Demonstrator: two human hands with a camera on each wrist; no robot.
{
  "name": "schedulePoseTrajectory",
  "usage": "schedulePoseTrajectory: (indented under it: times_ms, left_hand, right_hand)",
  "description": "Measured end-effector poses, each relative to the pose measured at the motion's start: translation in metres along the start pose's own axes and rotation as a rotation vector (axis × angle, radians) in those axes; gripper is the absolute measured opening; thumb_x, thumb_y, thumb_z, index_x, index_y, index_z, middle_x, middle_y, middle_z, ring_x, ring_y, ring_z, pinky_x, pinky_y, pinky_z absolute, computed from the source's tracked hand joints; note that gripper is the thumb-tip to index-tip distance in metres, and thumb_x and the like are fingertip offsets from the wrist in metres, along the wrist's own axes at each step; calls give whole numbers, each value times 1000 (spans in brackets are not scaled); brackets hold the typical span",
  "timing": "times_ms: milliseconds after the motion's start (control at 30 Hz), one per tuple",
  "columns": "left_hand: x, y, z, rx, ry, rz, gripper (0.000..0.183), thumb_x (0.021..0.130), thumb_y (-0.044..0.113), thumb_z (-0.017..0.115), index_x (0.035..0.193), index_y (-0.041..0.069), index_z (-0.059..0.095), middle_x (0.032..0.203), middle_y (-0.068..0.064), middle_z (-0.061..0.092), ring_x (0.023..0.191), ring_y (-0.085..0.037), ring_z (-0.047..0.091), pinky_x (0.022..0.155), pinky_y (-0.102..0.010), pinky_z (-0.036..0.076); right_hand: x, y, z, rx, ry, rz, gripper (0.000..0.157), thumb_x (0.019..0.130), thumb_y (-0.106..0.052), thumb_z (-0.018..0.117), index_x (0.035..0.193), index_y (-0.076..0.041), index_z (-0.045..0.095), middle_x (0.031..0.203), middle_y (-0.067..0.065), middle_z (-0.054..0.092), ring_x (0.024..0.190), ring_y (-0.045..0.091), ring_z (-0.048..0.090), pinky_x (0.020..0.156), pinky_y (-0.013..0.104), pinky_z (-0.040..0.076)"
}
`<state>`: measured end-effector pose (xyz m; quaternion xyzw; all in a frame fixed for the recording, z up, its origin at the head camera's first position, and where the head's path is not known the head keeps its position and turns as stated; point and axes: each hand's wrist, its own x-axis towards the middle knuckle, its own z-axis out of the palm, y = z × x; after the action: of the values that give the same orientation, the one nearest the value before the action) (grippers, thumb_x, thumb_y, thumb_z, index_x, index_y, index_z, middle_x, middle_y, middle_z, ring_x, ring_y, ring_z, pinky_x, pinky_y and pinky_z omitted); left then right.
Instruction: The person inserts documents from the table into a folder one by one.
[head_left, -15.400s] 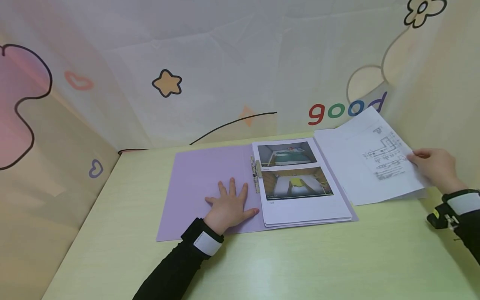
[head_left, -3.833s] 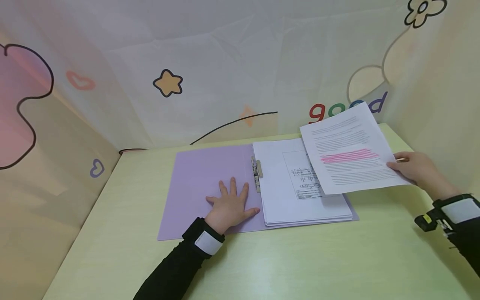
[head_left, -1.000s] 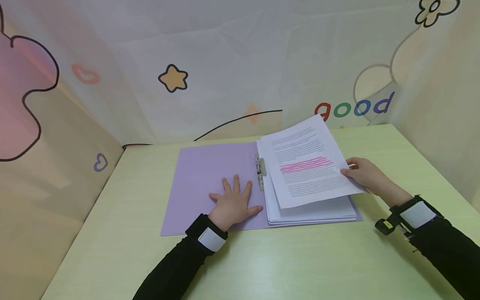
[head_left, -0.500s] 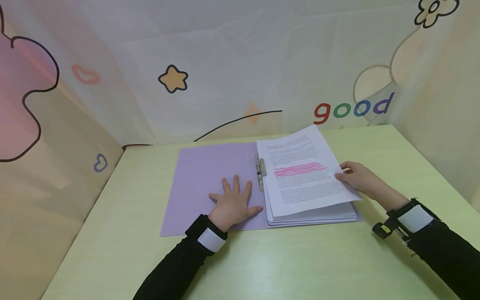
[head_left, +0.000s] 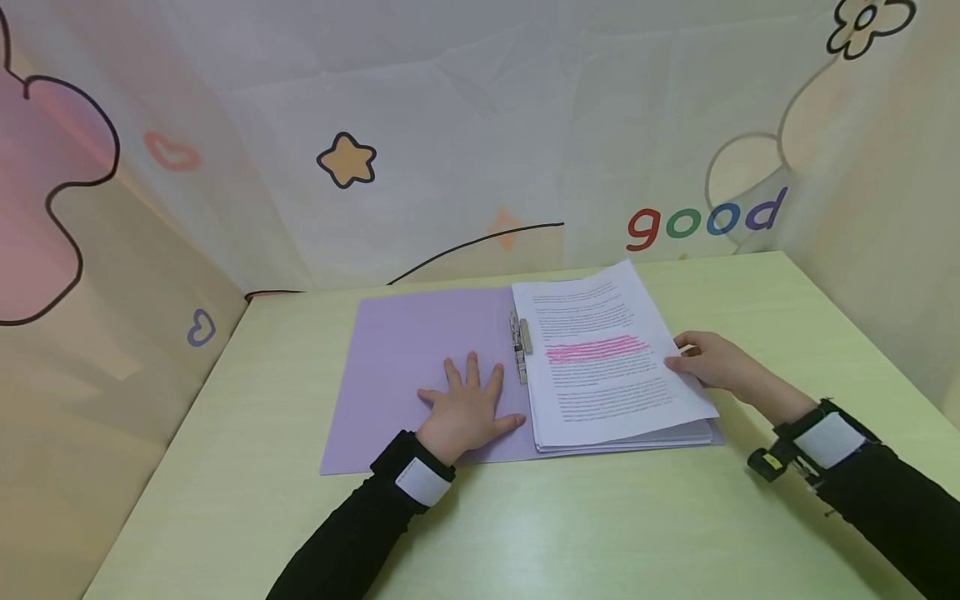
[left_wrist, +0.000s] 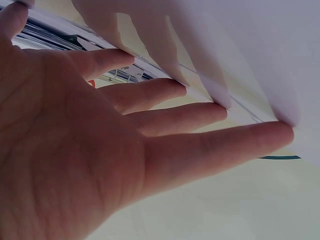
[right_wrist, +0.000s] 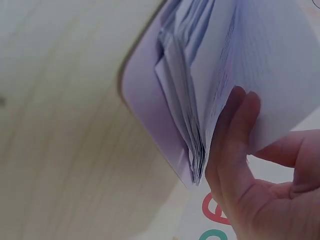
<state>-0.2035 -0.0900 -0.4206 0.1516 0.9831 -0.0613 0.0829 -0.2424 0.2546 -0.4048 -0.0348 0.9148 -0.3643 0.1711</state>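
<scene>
An opened purple folder (head_left: 420, 333) lies on the table, with a metal clip (head_left: 520, 346) at its spine. On its left cover my left hand (head_left: 465, 417) rests with fingers spread; in the left wrist view the fingertips (left_wrist: 285, 131) meet the cover. My right hand (head_left: 716, 367) pinches the right edge of a printed sheet (head_left: 600, 383) crossed by pink highlighter lines. That sheet sits slightly askew over the paper stack (head_left: 667, 437), its far corner sticking past the pile. From the right wrist, the sheet (right_wrist: 285, 65) stands bent away from the pile, between thumb and fingers.
The pale wooden table (head_left: 525, 533) extends around the folder. Behind it hangs a light curtain (head_left: 450, 150) printed with a star, hearts and the word "good". A wristband (head_left: 423, 481) circles each dark sleeve.
Over the last second my right hand has brought the highlighted sheet left and down onto the stack. Earlier it held a drawing page off to the right. My left hand stays put.
</scene>
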Motion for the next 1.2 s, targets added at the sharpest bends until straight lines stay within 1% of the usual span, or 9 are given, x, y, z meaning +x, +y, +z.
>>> schedulePoseTrajectory:
  times_ms: [67, 200, 367, 500, 633, 800, 933, 1067, 1200]
  left_hand:
    - [0, 0, 0, 5, 1, 0, 83, 87, 72, 37, 151, 20, 27, 154, -22, 18, 135, -53, 19, 78, -74, 35]
    - [-1, 0, -1, 10, -2, 3, 84, 87, 73, 36, 152, 21, 26, 154, -22, 17, 135, -53, 19, 78, -74, 35]
    - [0, 0, 1, 10, -3, 4, 84, 87, 73, 36, 152, 20, 25, 154, -22, 17, 135, -54, 19, 78, -75, 35]
    - [0, 0, 0, 9, 0, 5, 84, 87, 73, 36, 152, 20, 26, 154, -22, 18, 135, -54, 19, 78, -74, 35]
    - [-1, 0, -1, 1, 3, 6, 84, 87, 72, 37, 152, 20, 26, 154, -23, 18, 134, -54, 20, 79, -75, 34]
    - [-2, -2, -2, -8, 20, 8, 84, 87, 72, 39, 151, 19, 28, 153, -23, 20, 134, -55, 21, 78, -75, 34]
    - [-2, -3, -1, -10, 10, -4, 85, 86, 73, 39, 152, 21, 26, 154, -22, 18, 134, -54, 19, 78, -75, 34]
    - [0, -2, 2, -1, -4, -9, 86, 86, 74, 37, 152, 22, 25, 155, -22, 16, 135, -54, 18, 78, -75, 33]
    - [2, -2, 3, 1, -1, -11, 86, 85, 75, 36, 152, 22, 25, 155, -22, 17, 135, -55, 18, 78, -76, 33]
  right_hand:
    - [0, 0, 0, 4, -9, 3, 49, 95, -22, 57, 126, 13, 41, 110, 27, 51, 90, 28, 53, 76, 34, 51]
    - [1, 0, 0, -25, -18, -3, 49, 94, -21, 58, 124, 14, 43, 106, 25, 53, 85, 25, 55, 73, 34, 52]
    - [-1, -6, -3, -146, 4, -19, 51, 92, -24, 62, 120, 14, 45, 99, 25, 56, 79, 25, 56, 69, 34, 53]
    - [-2, -13, -6, -260, 62, -32, 49, 92, -26, 61, 118, 12, 46, 99, 26, 57, 80, 28, 55, 69, 36, 51]
    - [4, -23, -6, -322, 120, -42, 46, 93, -24, 59, 117, 12, 46, 106, 31, 56, 85, 34, 56, 72, 39, 51]
    - [24, -41, 3, -306, 165, -51, 40, 95, -23, 57, 117, 9, 49, 110, 30, 56, 92, 36, 56, 77, 42, 50]
    - [43, -58, 11, -288, 208, -79, 36, 95, -23, 57, 114, 6, 54, 110, 26, 58, 94, 35, 55, 81, 42, 47]
    - [64, -74, 18, -290, 237, -117, 32, 95, -24, 57, 112, 3, 57, 106, 23, 61, 91, 33, 54, 79, 41, 46]
    - [87, -89, 25, -244, 245, -169, 28, 94, -24, 59, 110, 0, 60, 104, 21, 61, 91, 32, 53, 78, 39, 46]
